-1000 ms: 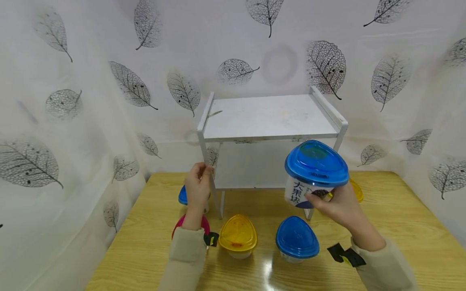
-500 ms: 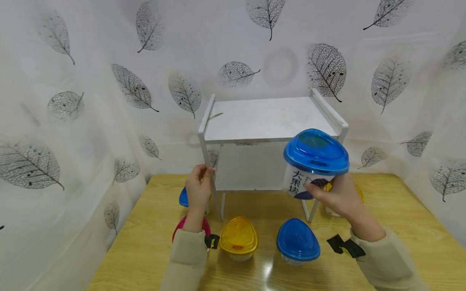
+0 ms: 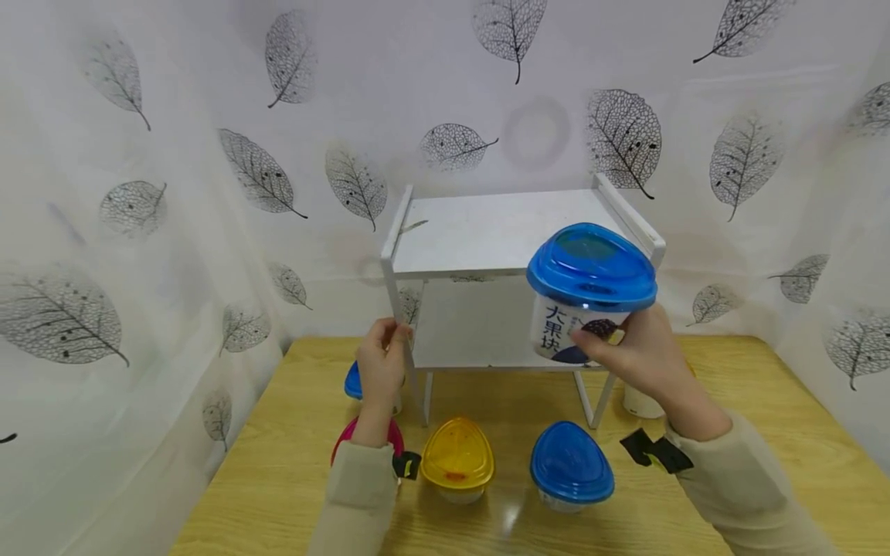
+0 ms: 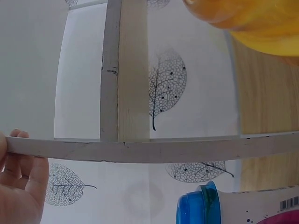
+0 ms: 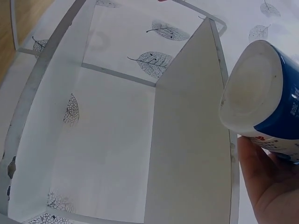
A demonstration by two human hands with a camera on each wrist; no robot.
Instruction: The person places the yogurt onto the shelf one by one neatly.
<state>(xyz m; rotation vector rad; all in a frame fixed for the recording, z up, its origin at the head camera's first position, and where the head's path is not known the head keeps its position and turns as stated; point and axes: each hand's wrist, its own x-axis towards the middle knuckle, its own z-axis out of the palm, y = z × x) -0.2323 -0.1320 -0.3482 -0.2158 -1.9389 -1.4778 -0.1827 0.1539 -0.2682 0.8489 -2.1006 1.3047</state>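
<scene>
Head view: one to brace, one to bear

At eight o'clock from the middle of the white rack [image 3: 480, 232], the left hand [image 3: 380, 363] pinches the front post [image 3: 389, 289], probably to keep the slim frame from shifting. The right hand [image 3: 647, 355] is clamped round the side of a blue-lidded tub [image 3: 591, 289], which it holds up in front of the rack at three o'clock; the thumb lies along the printed wall, the fingers mostly hidden behind. Such a side hold leaves lid and base uncovered, a sensible way to keep the tub near upright. On the table [image 3: 507, 394], a yellow-lidded tub [image 3: 459, 455] at seven o'clock and a lower blue tub [image 3: 572, 467] between five and six stand apart, perhaps so each can be reached singly.

The held one has a glossy, translucent lid, a rounded triangle with a greenish patch mid-top, and white walls bearing dark characters and a dark berry picture; the right wrist view shows its plain pale base
</scene>
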